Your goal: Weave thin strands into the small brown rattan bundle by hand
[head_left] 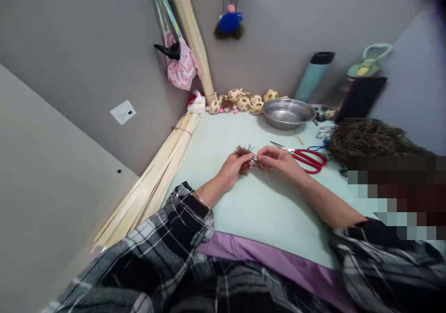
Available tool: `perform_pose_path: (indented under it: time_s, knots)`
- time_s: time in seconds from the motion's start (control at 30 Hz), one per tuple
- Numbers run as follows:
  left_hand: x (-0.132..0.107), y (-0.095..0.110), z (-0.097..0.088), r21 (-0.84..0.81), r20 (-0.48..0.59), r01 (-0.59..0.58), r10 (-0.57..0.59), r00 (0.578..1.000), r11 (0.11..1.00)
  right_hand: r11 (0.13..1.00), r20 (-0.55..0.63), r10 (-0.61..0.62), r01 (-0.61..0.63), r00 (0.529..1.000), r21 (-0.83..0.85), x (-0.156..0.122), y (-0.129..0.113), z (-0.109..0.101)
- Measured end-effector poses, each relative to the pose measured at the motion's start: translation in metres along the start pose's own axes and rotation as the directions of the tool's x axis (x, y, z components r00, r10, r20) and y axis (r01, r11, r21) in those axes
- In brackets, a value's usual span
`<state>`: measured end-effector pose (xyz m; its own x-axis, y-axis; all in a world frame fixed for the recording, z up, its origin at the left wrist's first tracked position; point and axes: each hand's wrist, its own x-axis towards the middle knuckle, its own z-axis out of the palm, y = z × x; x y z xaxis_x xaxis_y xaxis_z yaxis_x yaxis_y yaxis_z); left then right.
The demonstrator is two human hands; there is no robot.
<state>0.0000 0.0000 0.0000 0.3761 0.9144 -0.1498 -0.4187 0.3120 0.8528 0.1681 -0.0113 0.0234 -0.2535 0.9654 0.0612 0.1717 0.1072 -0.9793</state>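
A small bundle of brown, wiry fibres (244, 168) is pinched between the thumb and fingers of my left hand (231, 168), its loose ends fanning out at the top. My right hand (276, 159) closes on thin strands at the bundle's right side; the exact pinch point is partly covered by the fingers. Both hands meet just above the pale green tabletop (258, 206). Scissors with red handles (310, 160) lie beside my right hand, their blades partly behind it.
Flat pale wood strips (163, 169) lie along the left. At the back are woven balls (244, 103), a metal bowl (288, 113) and a teal bottle (313, 77). A heap of dark fibres (369, 139) sits at the right, near a dark upright slab (362, 98).
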Motion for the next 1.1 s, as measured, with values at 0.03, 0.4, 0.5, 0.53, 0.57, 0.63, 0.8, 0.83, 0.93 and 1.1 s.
perform_pose_path:
  time_s: [0.03,0.4,0.5,0.53,0.57,0.63,0.8,0.83,0.93,1.1]
  knots:
    - [0.0004,0.0000,-0.0002,-0.005,-0.008,0.001,-0.001,1.000,1.000,1.000,0.020,0.011,-0.011,1.000,0.003,-0.0011,0.0000,0.0001]
    - [-0.0043,0.0026,0.0005,-0.007,0.052,-0.054,0.055,0.997,0.998,0.999,-0.042,0.003,-0.002,0.999,0.036,-0.0019,0.0019,-0.0005]
    - [-0.0051,0.0039,0.0021,-0.035,0.087,-0.073,0.076,0.993,0.997,0.999,-0.010,0.008,-0.008,1.000,0.031,-0.0025,0.0015,0.0003]
    - [-0.0053,0.0044,0.0027,-0.046,0.099,-0.077,0.082,0.992,0.996,1.000,0.003,0.009,-0.009,1.000,0.029,-0.0027,0.0012,0.0007]
    - [-0.0055,0.0050,0.0034,-0.056,0.109,-0.083,0.088,0.990,0.995,1.000,0.013,0.007,-0.008,1.000,0.029,-0.0029,0.0010,0.0012]
    - [-0.0057,0.0058,0.0043,-0.068,0.120,-0.097,0.105,0.987,0.993,0.999,0.019,0.005,-0.006,1.000,0.037,-0.0029,0.0010,0.0020]
    - [-0.0039,0.0033,0.0033,-0.046,0.083,-0.124,0.128,0.988,0.991,0.999,-0.030,0.002,0.000,1.000,0.048,-0.0020,0.0020,0.0018]
    - [-0.0031,0.0021,0.0026,-0.044,0.065,-0.113,0.116,0.991,0.993,0.999,-0.042,0.002,0.000,0.999,0.047,-0.0019,0.0021,0.0014]
    - [-0.0015,-0.0006,0.0013,-0.022,0.032,-0.073,0.074,0.997,0.997,0.999,-0.070,0.001,0.002,0.998,0.053,-0.0017,0.0020,0.0002]
    - [-0.0048,0.0009,0.0036,0.042,0.061,-0.067,0.064,0.996,0.997,0.998,-0.066,-0.017,0.021,0.998,0.061,-0.0015,0.0031,-0.0015]
